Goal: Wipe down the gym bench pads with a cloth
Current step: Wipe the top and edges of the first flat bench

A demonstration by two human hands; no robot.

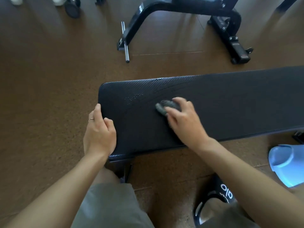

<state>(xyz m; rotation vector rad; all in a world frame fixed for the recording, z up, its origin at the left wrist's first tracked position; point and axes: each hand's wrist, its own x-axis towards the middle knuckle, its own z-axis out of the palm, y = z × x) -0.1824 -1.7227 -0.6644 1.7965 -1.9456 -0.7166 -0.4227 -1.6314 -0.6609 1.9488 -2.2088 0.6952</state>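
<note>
From my head camera, my right hand [184, 119] gripped a bunched grey cloth [166, 107], pressing it onto the black bench pad [230, 102] near its left end. My left hand [98, 129] curled over that end's edge, thumb on top, apart from the cloth.

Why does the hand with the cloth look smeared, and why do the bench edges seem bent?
Head view: the right hand and grey cloth are motion-blurred; the left hand on the bench pad corner is sharper. The wide lens bows the pad's edges, and soft light streaks glare across the floor.
</note>
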